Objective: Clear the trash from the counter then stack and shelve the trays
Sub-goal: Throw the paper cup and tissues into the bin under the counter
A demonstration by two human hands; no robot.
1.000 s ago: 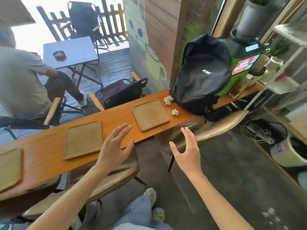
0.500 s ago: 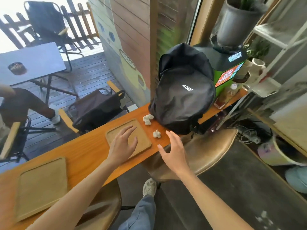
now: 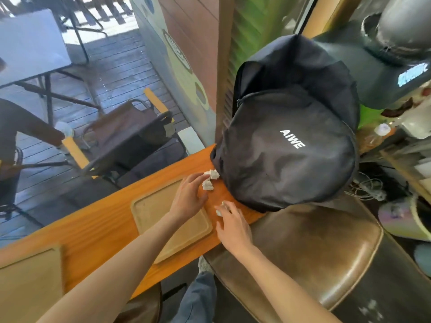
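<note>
While both hands work the trash at the far right end of the tabletop (image 3: 93, 231), the trays lie untouched.
Left hand (image 3: 190, 197): fingertips pinch the larger crumpled paper wad (image 3: 210, 179), which lies near the far edge, just beside the black backpack (image 3: 286, 145); wrist crosses the near tray (image 3: 172, 220).
Right hand (image 3: 231, 226): fingers curl over the smaller paper wad (image 3: 220, 209) by the near edge; whether the grip is closed, cannot tell.
Reason for hold: judged one wad per hand, so both lift in a single pass.
Trays: near tray flat, left of the wads; second tray (image 3: 30, 283) further left, well apart.
Edges: backpack blocks the right end and crowds the wads; brown stool (image 3: 310, 248) sits below the near edge.
Open room: bare wood between the trays; withdrawal upward and toward the near edge looks clear.
</note>
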